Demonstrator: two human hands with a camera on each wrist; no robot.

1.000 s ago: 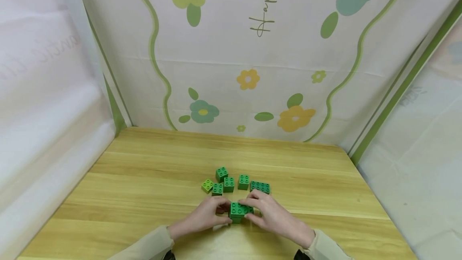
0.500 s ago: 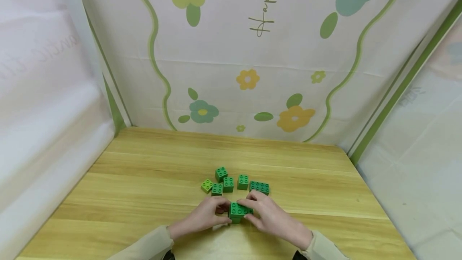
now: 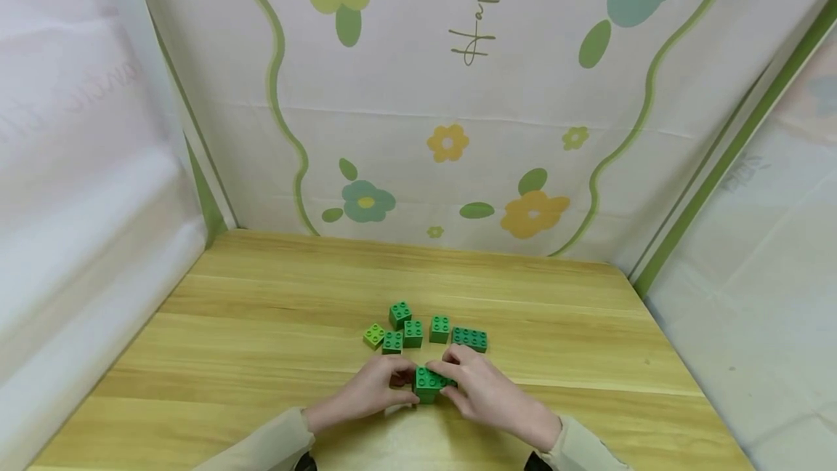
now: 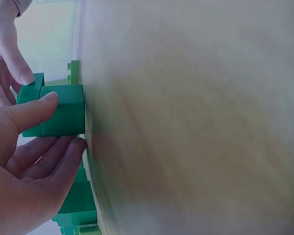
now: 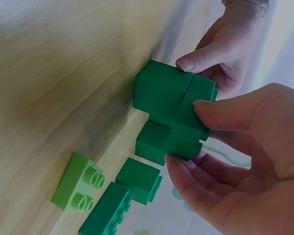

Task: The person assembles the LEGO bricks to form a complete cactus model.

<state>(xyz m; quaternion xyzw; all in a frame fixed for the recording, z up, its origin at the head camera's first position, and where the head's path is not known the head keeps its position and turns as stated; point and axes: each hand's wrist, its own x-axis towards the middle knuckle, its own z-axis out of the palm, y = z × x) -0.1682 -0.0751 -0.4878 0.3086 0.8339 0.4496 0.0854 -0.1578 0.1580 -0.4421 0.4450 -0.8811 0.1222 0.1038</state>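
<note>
Apparently light and stiff, the small stack of green blocks (image 3: 425, 394) near the front of the desk (image 3: 294, 304) should handle like hard plastic: smooth-sided, slightly slick, unlikely to break. Its flat side walls look the best place to take hold, with the lower block (image 4: 66, 115) steadied low down and the longer upper block (image 5: 183, 122) pinched near its end, since a push on the overhang could tip or loosen it.

The stack is between the two hands, within the grasp of both. The left hand (image 3: 373, 389) grips its left end, thumb on the near side and fingers reaching round behind, parted about as far as the block is wide; how firmly, I cannot tell. The right hand (image 3: 487, 392) pinches the upper block's right end between thumb and fingertips, likewise only partly spread.

Just beyond the hands stand four small green blocks (image 3: 413, 334) and a lime block (image 3: 374, 336), with a long dark green block (image 3: 469, 340) past the right fingers. Farther back, a flowered cloth (image 3: 386, 115) hangs behind the desk.
</note>
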